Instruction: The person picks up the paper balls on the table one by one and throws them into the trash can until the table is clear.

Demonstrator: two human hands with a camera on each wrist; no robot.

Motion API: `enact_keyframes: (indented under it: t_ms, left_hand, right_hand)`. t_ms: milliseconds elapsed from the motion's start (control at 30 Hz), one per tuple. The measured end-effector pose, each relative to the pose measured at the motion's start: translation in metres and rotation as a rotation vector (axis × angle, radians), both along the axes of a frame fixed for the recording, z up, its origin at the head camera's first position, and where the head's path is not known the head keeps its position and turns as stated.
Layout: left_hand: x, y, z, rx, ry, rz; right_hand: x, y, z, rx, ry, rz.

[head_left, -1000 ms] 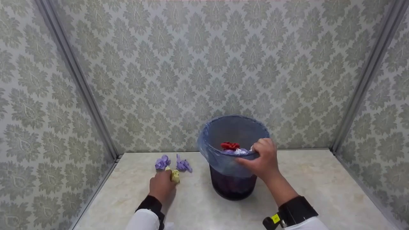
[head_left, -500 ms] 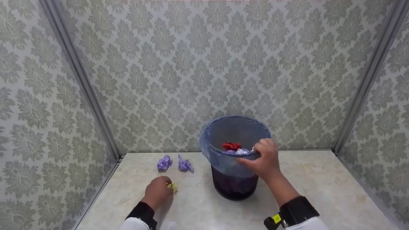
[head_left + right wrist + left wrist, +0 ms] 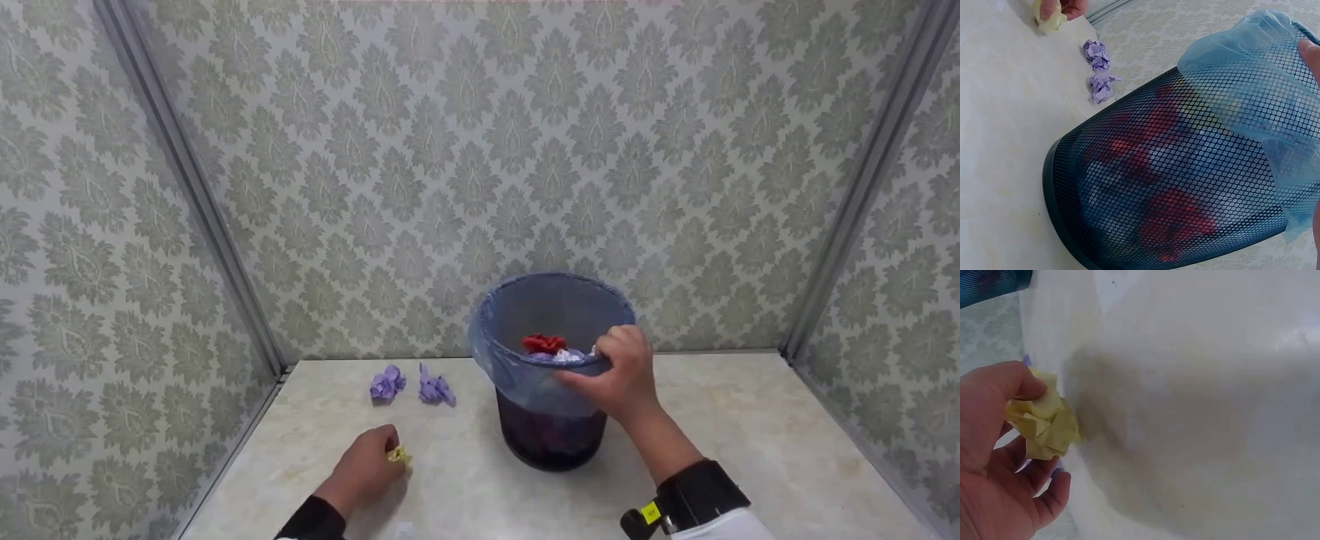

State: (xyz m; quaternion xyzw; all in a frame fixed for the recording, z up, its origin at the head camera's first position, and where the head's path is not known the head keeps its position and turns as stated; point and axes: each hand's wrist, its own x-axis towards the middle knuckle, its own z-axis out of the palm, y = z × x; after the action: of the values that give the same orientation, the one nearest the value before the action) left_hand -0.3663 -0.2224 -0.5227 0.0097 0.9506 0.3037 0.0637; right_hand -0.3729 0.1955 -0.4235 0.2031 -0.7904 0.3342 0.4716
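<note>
My left hand (image 3: pixel 366 466) pinches a crumpled ball of yellow paper (image 3: pixel 1044 424) between thumb and fingers, low over the near left part of the table. My right hand (image 3: pixel 628 369) grips the near right rim of a dark mesh wastebasket (image 3: pixel 551 439), thumb outside. A thin blue bag (image 3: pixel 536 386) lines the basket and folds down over its rim. Inside, a red paper ball (image 3: pixel 544 343) lies on top beside white and purple ones. Through the mesh, the right wrist view shows more red, white and yellow paper. The basket stands upright on the table.
Two crumpled purple papers, one on the left (image 3: pixel 387 383) and one on the right (image 3: pixel 435 388), lie toward the table's back edge, left of the basket. A small white scrap (image 3: pixel 403 529) is at the near edge. Patterned wall panels (image 3: pixel 465 187) enclose the back and sides.
My left hand has drawn back toward the near left with the yellow paper, away from the purple papers. My right hand keeps its hold on the basket rim.
</note>
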Motion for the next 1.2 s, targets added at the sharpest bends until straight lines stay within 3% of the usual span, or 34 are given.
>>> enact_keyframes:
  t_ms: [100,200,367,533,700,833,1000,1200]
  left_hand:
    - [0.003,0.003,0.014,0.052,0.074,-0.007]
    - [0.007,0.009,0.035,0.121,0.161,-0.004]
    - [0.011,0.023,0.082,0.220,0.269,0.022]
    - [0.012,0.038,0.134,0.271,0.315,0.026]
    - [0.011,0.054,0.181,0.330,0.369,-0.013]
    - [0.009,0.067,0.212,0.359,0.443,-0.054]
    - [0.002,0.097,0.238,0.402,0.534,-0.096]
    - [-0.005,0.138,0.244,0.472,0.552,-0.155]
  right_hand:
    - [0.000,0.000,0.000,-0.002,-0.011,0.001]
    - [0.000,0.000,0.001,-0.003,-0.013,0.003]
    - [0.001,0.000,0.001,0.000,-0.021,-0.001]
    - [0.001,0.000,0.001,0.003,-0.022,-0.001]
    - [0.002,0.001,0.002,0.002,-0.035,-0.002]
    - [0.002,0.000,0.002,0.004,-0.042,-0.003]
    - [0.001,0.000,0.001,-0.009,-0.016,0.009]
    - [0.001,0.000,0.001,-0.006,-0.029,0.013]
